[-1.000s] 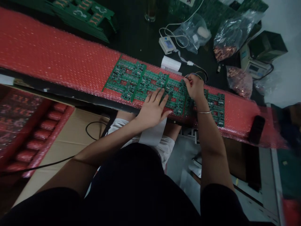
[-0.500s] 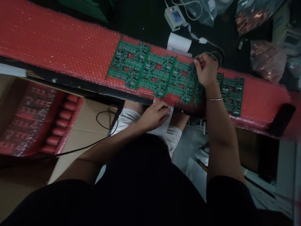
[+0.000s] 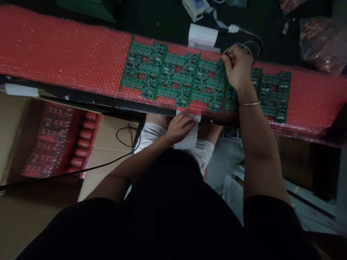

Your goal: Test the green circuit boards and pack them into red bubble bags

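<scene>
A row of green circuit boards [image 3: 173,77] lies on red bubble wrap. My right hand [image 3: 240,68] is over the boards right of the middle, closed on the end of a wire cable [image 3: 252,43]. The tip of that cable is hidden by my fingers at the board's upper edge. A white paper strip [image 3: 187,139] hangs over the table's front edge towards my lap. On its upper part is my left hand [image 3: 180,126], fingers curled and pressed together at the paper. What lies under those fingertips does not show.
The cable leads to a small white box [image 3: 195,9] with a screen. A paper roll [image 3: 202,35] sits behind the boards. Bags of copper-coloured parts [image 3: 322,47] stand back right. Below left, an open carton [image 3: 100,141] holds red bubble-wrapped boards [image 3: 51,141]; a black cord [image 3: 94,168] crosses it.
The view has shifted, so the table sits higher in the picture. My right hand stays at the same board with the cable. My left hand stays on the paper strip, its fingers slightly moved.
</scene>
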{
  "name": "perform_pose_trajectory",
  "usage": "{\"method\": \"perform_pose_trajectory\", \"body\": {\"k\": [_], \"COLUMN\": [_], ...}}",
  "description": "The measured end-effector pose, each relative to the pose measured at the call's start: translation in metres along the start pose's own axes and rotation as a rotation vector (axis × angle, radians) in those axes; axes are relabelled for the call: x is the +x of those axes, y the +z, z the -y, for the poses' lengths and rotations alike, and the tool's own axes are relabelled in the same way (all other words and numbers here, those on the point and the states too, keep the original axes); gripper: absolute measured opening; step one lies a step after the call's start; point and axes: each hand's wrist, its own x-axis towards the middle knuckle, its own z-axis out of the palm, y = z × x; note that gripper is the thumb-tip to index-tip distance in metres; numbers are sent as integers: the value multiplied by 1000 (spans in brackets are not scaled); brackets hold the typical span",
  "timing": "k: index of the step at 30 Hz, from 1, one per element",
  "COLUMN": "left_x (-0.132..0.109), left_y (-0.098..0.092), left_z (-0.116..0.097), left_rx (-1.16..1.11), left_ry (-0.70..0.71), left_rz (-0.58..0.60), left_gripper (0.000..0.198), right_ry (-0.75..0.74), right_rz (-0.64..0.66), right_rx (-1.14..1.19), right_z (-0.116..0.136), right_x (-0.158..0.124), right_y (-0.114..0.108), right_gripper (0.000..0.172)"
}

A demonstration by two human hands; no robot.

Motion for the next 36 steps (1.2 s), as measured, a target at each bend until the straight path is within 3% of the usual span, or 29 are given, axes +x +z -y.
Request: {"method": "perform_pose_trajectory", "body": {"k": [3,6,9,14,17,19,23,27,31,36], "left_x": [-3,-3,-3,22,65,103,175,222,237,238], "left_y": [5,9,1,-47,-75,-84,-77,-63,-61,-62], "left_z": [4,2,-8,-22,-13,-1,22,34,36,36], "left_rx": [11,38,26,-155,-285,-332,-275,-180,-96,-60], "left_ry": [45,125,146,-39,-136,-170,-146,-117,-183,-215], "left_rz": [-71,-235,-313,-242,-198,-165,-74,91,214,226], "left_gripper": [25,21,16,14,12,11,14,16,15,19], "right_ry": [17,25,52,10,-31,-39,-43,-18,19,-19], "right_rz": [34,34,47,48,-3,-23,-62,-142,-180,-93], "right_rx": [-37,-67,-45,13,10,-2,66,213,287,226], "right_z": [4,5,2,-8,-9,-8,-6,-4,4,15], "right_x": [-1,-1,0,2,1,0,0,0,-8,-29], "right_y": [-1,0,4,11,14,15,13,8,-6,-29], "right_gripper": [30,25,31,45,41,36,33,38,39,39]}}
